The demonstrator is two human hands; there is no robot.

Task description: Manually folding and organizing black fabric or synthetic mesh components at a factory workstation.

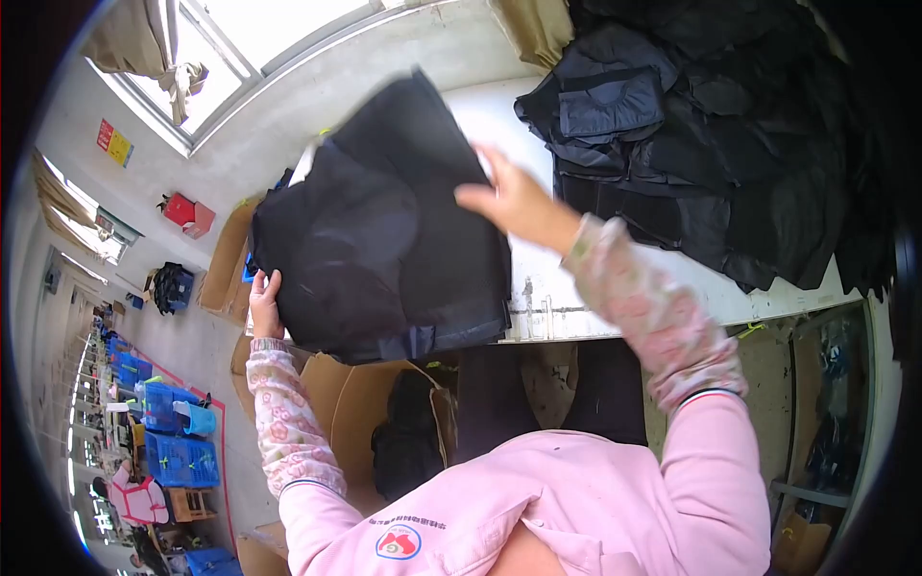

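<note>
A flat black fabric piece (365,221), perhaps a folded garment, is tilted up over the left end of the white table. Its panels are stitched in curves, and its far corner is blurred. My left hand (265,305) pinches its near left edge, thumb in front and the other fingers partly hidden behind. At the right edge of the fabric is my right hand (519,200), thumb and forefinger spread apart with a gap between them. The thumb tip overlaps the cloth; the remaining fingers are hard to make out.
A large heap of black garments (711,144) covers the right side of the white table (543,288). Below the table's front edge, an open cardboard box (336,403) holds dark cloth. Blue crates (182,461) and another person (139,494) are far left. A window (288,38) is behind.
</note>
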